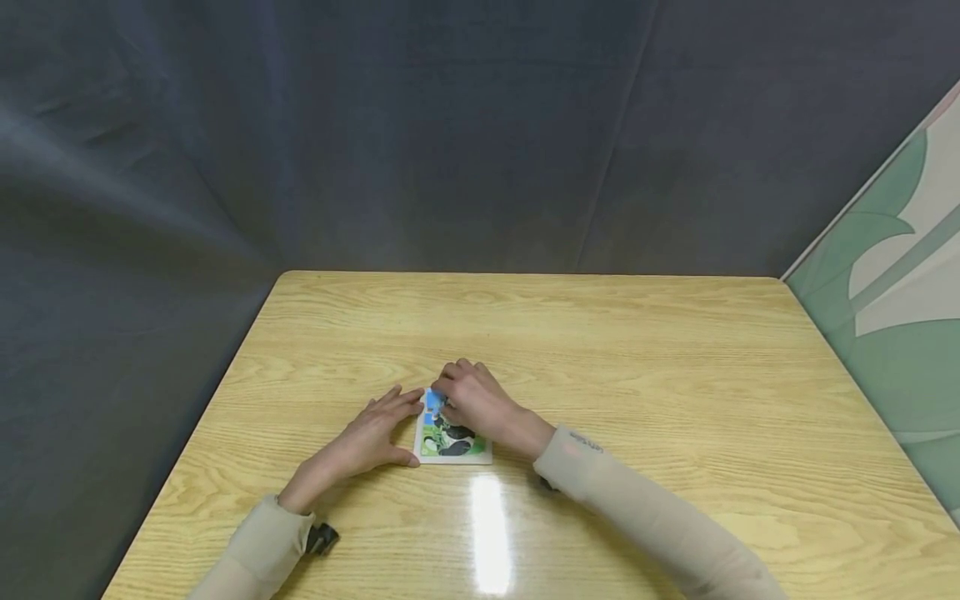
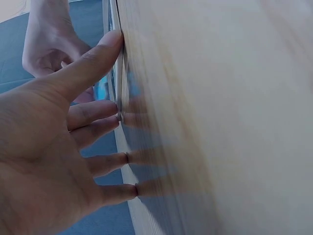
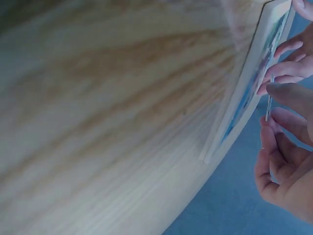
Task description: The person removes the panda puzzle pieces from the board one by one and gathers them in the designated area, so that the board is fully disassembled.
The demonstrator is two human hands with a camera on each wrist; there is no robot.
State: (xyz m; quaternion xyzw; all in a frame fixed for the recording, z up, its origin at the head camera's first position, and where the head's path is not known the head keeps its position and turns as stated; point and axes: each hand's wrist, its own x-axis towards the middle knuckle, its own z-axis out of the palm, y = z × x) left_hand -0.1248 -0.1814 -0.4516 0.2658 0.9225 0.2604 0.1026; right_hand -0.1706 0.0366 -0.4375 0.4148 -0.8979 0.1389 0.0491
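The left hand (image 1: 375,437), fingers spread and gripping nothing, steadies the nine o'clock edge of a white-rimmed picture board (image 1: 453,440). The right hand (image 1: 482,404), at two o'clock, pinches a thin flat piece (image 3: 269,104) near the board's far edge. The step in hand seems to be handling that piece at the board; the next move probably calls for a steady pinch and careful alignment. The board lies flat on the desk (image 1: 675,375), blue at eleven, green at seven, with a black-and-white, panda-like figure.
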